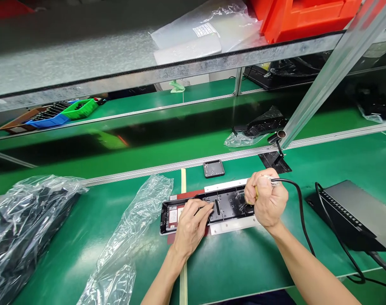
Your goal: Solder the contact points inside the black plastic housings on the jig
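Note:
A long black plastic housing (228, 203) lies open side up, with ribs, posts and a slot inside. White metal strips (234, 225) and a dark red pad show beneath it. My left hand (193, 220) rests over the left half of the housing, thumb and fingertips pinched together; whatever they hold is too small to make out. My right hand (269, 199) is wrapped in a fist around an upright corded electric screwdriver (257, 192), mostly hidden by the fingers, above the right end of the housing. A black cable (299, 199) runs from its top.
A small black tray of screws (213, 168) stands behind the housing. Clear plastic wrap (138, 216) and bagged black parts (30, 228) lie left. On the right is a black and grey device (354, 216) with cables. A metal shelf edge (180, 61) and slanted post (332, 76) frame the bench.

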A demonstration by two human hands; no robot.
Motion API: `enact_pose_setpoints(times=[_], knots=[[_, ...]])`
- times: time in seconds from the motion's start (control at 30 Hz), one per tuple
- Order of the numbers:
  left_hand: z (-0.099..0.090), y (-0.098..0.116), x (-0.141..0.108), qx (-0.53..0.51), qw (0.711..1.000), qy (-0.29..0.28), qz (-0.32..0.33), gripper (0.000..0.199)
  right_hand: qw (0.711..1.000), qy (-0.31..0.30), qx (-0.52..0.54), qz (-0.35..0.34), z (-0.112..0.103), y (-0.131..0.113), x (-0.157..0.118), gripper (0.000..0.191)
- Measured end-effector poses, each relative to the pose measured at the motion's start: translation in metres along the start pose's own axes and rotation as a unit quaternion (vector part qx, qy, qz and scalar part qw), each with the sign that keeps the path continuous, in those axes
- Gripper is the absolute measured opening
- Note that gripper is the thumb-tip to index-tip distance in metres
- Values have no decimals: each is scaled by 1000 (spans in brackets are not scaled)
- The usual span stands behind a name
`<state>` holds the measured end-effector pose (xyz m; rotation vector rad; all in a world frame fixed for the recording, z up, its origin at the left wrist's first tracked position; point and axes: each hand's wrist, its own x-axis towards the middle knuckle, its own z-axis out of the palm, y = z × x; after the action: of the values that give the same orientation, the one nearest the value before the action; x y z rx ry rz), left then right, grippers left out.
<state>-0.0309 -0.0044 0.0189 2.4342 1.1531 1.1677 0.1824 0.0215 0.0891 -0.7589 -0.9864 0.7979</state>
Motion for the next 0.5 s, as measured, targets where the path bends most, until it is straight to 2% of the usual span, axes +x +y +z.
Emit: enact_pose_setpoints(times=[0.5], knots=[[15, 9, -10, -37, 999, 15, -23, 42, 1000, -8, -6, 14, -1, 0, 0, 28]])
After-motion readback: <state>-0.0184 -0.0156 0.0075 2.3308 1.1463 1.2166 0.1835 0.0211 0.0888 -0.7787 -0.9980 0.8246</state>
